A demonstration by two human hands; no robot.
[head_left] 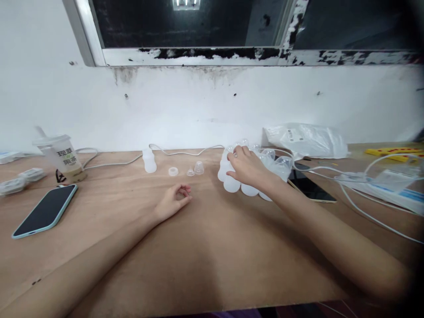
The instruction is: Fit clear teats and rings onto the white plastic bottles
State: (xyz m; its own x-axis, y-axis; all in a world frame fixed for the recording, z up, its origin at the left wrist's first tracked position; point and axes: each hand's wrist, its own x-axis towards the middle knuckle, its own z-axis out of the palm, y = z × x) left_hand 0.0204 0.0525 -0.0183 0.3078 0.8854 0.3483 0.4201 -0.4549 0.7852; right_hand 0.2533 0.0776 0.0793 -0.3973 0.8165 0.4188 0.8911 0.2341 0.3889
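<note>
My right hand (247, 165) is over a cluster of frosted white bottles with clear dome caps, its thumb and fingers around the upper part of one bottle (225, 170). The fingers cover part of that bottle. My left hand (174, 201) rests on the table with loosely curled fingers, a gap between thumb and fingertips, and nothing visible in it. Beyond it lie a white screw ring (173, 171), a small clear nipple (190, 172) and a clear dome cap (199, 168). A bottle body (149, 160) without a cap stands upright to their left.
At the left are a phone (46, 211), a drink cup with a straw (62, 157) and white plugs (21, 181). A dark phone (313, 185), a plastic bag (306, 140) and cables (353, 205) lie at the right. A wall (185, 106) backs the table (185, 265).
</note>
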